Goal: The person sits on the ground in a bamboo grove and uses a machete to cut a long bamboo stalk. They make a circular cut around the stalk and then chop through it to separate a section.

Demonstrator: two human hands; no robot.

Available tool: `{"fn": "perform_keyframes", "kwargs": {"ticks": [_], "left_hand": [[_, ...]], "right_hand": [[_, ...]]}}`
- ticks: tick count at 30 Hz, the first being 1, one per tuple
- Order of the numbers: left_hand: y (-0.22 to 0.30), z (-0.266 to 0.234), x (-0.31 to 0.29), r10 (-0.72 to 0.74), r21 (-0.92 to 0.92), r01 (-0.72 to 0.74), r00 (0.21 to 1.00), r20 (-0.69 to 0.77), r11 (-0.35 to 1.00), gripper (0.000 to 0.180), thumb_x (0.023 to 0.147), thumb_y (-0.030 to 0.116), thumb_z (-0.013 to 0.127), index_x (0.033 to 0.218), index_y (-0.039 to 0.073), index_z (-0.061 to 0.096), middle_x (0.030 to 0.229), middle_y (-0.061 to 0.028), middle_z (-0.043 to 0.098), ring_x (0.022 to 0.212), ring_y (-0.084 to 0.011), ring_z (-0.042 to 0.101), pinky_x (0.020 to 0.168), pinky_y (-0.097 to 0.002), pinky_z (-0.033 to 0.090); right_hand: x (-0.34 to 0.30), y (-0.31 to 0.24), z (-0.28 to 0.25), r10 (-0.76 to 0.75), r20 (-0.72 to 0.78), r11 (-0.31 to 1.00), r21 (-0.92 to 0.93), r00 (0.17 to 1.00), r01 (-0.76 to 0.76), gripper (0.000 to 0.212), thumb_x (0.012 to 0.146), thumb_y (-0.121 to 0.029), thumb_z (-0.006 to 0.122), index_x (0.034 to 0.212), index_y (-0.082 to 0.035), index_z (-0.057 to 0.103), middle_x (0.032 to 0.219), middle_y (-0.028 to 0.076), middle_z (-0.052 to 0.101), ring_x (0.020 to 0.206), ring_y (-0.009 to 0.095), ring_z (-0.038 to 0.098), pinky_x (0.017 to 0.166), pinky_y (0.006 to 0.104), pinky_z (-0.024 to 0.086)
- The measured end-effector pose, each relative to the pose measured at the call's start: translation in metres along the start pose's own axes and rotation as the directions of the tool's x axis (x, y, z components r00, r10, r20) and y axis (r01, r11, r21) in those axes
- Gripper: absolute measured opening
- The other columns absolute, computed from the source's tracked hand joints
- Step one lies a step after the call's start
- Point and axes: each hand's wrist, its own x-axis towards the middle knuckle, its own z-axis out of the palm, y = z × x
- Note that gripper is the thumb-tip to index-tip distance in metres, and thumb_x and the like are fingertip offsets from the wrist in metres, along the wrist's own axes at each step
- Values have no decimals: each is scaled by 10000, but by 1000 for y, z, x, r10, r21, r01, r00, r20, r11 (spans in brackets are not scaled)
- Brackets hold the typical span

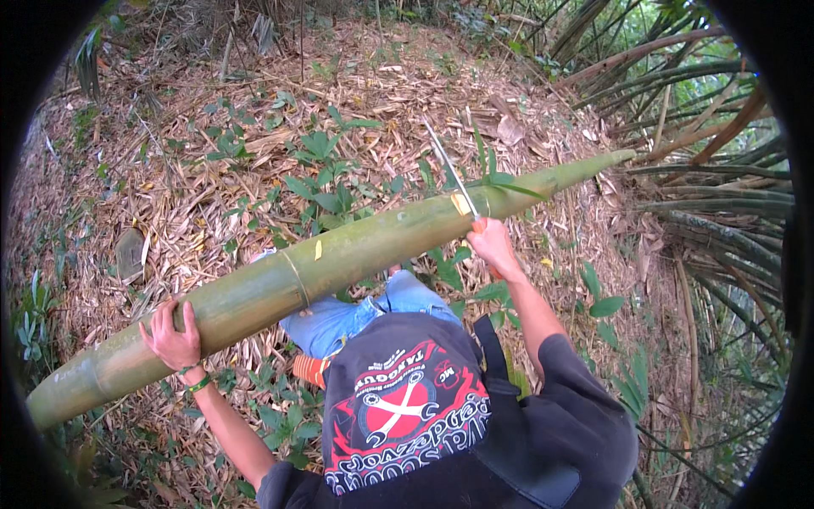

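Note:
A thick green bamboo stem (352, 250) slants across in front of me, from the lower left to the upper right. My left hand (175, 338) lies on its near, thicker part with the fingers spread over the top. My right hand (494, 248) grips the orange handle of a machete (448, 161), whose narrow blade points up and away across the stem. Beside the blade a pale yellow cut (460, 204) shows in the bamboo. Whether the edge touches the stem is hard to make out. Some green leaves (509, 185) grow just right of the blade.
Dry leaf litter (254, 170) covers the ground, with low green plants (326, 191) beyond the stem. Dense bamboo stalks (721, 182) crowd the right side. A flat grey-brown stone-like piece (130, 254) lies at left. An orange-banded object (311, 370) sits at my left hip.

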Motion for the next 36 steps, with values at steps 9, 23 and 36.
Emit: {"fn": "perform_keyframes", "kwargs": {"ticks": [9,23,36], "left_hand": [[6,0,2,-6,-8,6,1000,-4,1000,284,897,407,676,1028,158,718,1085,-17,713,1067,-219,653,1162,-525,271],[6,2,3,-31,-7,31,1000,3,999,265,899,393,677,1013,158,722,1084,-7,718,1060,-216,656,1164,-521,270],[9,3,10,1,20,-1,1000,31,1000,251,910,381,668,1003,152,709,1064,-12,713,1048,-223,652,1143,-527,296]], "right_hand": [[-19,84,34,78,41,902,-427,996,-53,283,826,-243,656,938,16,685,858,283,678,858,410,690,751,505,529],[-35,44,-2,229,41,899,373,972,-228,442,940,-509,608,906,-71,660,642,41,614,554,141,597,523,312,478],[2,118,14,355,363,489,713,861,-502,577,976,-668,427,813,-121,510,529,10,432,434,154,452,414,315,376]]}}
